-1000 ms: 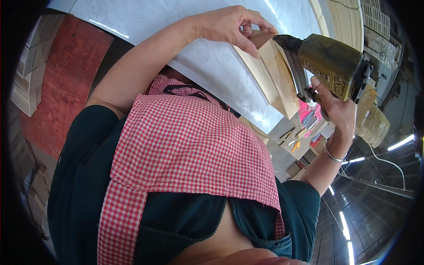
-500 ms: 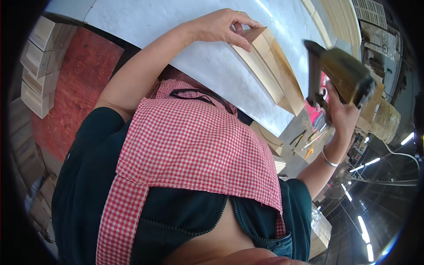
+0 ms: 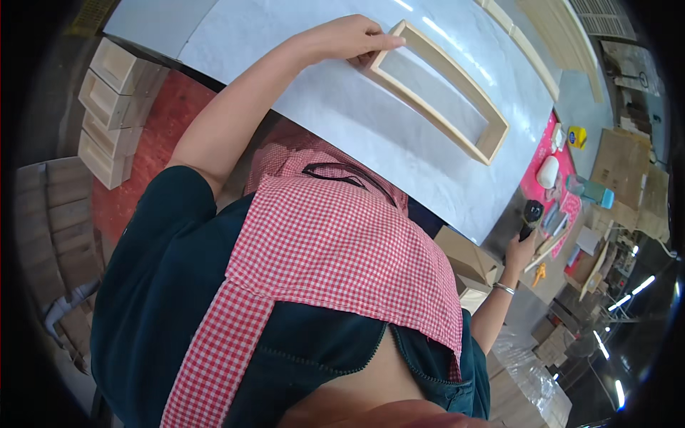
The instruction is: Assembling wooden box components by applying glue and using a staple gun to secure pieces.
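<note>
I see my left hand (image 3: 342, 39) resting on the near short end of a long rectangular wooden frame (image 3: 439, 89), fingers curled over its corner and pressing it down. The frame lies flat on the pale grey table (image 3: 300, 85), running away from that hand toward the far right, its open middle showing the tabletop through it. My right hand (image 3: 521, 250) is well apart from the frame, down past the table's right edge, clenched around the dark handle of a tool (image 3: 531, 214) that points up toward a cluttered side bench. So the frame sits under my left hand only, with the right one lower and off to the side. A red checked apron (image 3: 335, 250) fills the middle of the view. Stacked wooden boxes (image 3: 110, 107) stand at the left, beside the table.
</note>
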Demonstrator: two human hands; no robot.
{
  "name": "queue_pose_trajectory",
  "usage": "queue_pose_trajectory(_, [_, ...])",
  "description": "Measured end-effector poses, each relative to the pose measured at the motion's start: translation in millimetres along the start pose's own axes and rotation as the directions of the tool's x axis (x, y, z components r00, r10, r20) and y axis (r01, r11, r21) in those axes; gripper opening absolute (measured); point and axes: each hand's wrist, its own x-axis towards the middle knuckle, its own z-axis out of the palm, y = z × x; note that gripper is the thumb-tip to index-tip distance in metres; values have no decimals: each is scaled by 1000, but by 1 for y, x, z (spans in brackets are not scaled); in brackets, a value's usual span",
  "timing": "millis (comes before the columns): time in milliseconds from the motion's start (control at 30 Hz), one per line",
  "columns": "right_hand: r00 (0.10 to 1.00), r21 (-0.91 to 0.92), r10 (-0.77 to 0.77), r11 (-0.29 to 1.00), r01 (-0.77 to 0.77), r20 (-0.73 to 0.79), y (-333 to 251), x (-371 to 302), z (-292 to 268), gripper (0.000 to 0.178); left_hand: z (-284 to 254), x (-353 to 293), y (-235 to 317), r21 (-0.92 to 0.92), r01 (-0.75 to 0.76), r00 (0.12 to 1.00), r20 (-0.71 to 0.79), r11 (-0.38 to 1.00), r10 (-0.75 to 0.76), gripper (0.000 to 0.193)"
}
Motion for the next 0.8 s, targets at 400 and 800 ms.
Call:
queue_pose_trajectory(400, [999,275,13,961,-22,33,11,83,12,47,-30,-7,-17,-10,21,932,-361,1000,-24,35])
queue_pose_trajectory(800, [980,57,180,983,-176,-80,2,254,103,74,-1,-68,-26,-204,148,843,-486,968,-231,25])
